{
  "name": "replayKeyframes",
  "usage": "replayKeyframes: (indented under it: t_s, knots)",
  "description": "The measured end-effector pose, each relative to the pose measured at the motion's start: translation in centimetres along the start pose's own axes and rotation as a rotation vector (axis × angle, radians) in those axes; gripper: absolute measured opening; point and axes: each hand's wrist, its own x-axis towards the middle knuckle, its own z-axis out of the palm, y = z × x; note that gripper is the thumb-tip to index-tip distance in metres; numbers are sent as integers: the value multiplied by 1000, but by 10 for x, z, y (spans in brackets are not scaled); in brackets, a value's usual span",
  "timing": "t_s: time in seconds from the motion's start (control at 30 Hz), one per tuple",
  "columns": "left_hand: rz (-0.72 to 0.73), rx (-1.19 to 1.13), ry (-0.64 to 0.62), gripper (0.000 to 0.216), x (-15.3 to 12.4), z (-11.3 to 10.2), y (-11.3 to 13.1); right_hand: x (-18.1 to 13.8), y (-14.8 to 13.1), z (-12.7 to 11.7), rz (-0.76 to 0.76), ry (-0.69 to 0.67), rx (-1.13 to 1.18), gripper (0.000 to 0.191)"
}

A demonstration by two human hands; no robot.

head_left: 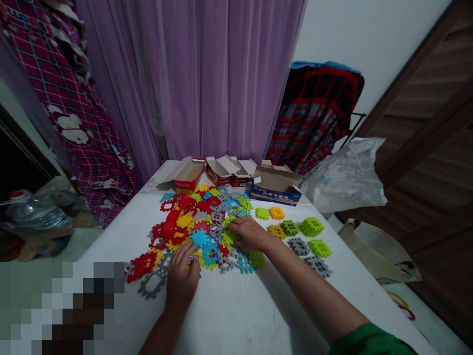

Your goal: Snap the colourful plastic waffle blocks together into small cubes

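Note:
A pile of notched plastic building tiles in red, blue, yellow, grey and green covers the table's middle. My left hand (182,273) lies at its near edge, fingers stretched over the pieces, beside a light-blue tile (200,238) and a grey window tile (153,285). At the pile's right side my right hand (249,234) has its fingers bent round a lime-green tile (229,238); its thumb side is partly hidden. Further right sit sorted stacks: lime-green tiles (312,227), yellow tiles (277,213) and grey tiles (298,246).
Along the far edge of the white table (236,320) stand open cardboard boxes, among them a red box (186,185) and a blue box (275,194). A clear plastic bag (345,177) hangs at the right edge. A large water bottle (33,212) stands at left, off the table.

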Motion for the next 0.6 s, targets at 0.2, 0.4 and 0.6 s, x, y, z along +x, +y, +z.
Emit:
replayKeyframes:
  t_s: [0.2, 0.4, 0.6]
  knots:
    - [34, 11, 11, 33, 0, 0, 0, 3, -4, -1, 31, -16, 19, 58]
    - [19, 18, -22, 33, 0, -3, 2, -18, 57, -16, 244, 122, 113, 58]
    - [-3, 14, -65, 35, -1, -3, -2, -36, 125, -21, 515, 61, -129, 55]
